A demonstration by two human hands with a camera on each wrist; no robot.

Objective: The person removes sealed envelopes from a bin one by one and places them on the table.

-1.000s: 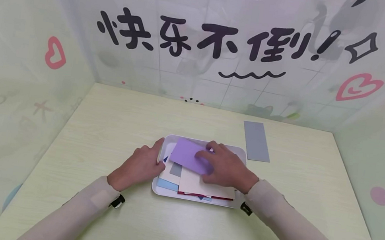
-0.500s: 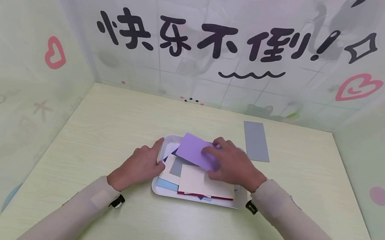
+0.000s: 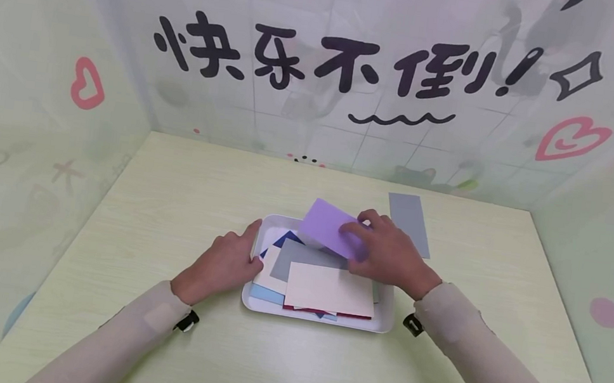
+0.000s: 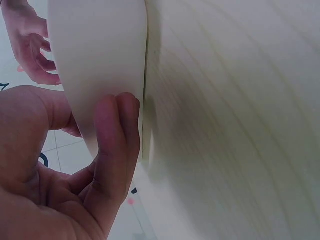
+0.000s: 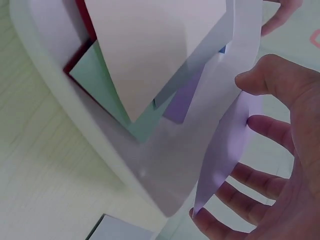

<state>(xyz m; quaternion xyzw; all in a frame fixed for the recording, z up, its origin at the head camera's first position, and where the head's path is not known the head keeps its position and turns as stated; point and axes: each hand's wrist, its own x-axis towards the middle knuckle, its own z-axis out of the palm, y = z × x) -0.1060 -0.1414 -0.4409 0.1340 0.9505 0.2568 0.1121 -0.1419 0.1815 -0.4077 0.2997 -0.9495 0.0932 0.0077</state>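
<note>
On pale wood-grain tabletop (image 3: 273,369), left hand (image 3: 225,268) pinched the left rim of a white rectangular tray (image 3: 383,321) while right hand (image 3: 389,254) gripped a purple rectangular card (image 3: 324,222) above the far rim, long axis slanting far-left to near-right.

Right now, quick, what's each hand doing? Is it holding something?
Left hand: holding the white tray by its edge.
Right hand: holding a purple card.

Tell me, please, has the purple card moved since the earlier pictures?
Yes: relative to the white tray, the purple card has moved rightward and farther back with the right hand.
</note>
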